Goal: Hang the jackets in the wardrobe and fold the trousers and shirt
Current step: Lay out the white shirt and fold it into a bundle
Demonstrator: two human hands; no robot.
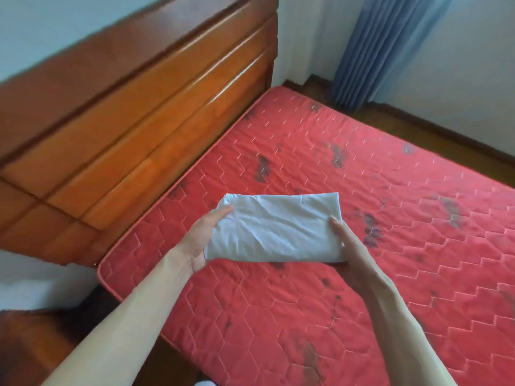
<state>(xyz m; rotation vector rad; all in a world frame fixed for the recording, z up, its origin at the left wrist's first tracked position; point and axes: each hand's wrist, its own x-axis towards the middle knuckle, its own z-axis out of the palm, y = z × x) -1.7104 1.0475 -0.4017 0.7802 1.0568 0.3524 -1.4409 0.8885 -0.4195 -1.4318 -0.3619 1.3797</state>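
Both hands, left hand (204, 240) and right hand (349, 246), pinch the folded white shirt (274, 228) between them; I'd lower it flat onto the red mattress (390, 218) underneath.

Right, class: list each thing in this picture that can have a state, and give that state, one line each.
white garment: folded into a compact rectangle, held above the mattress.
left hand: grip shut on the garment's left edge.
right hand: grip shut on its right edge.
mattress: bare, red quilted, dark-stained.
curtain: gathered in folds.
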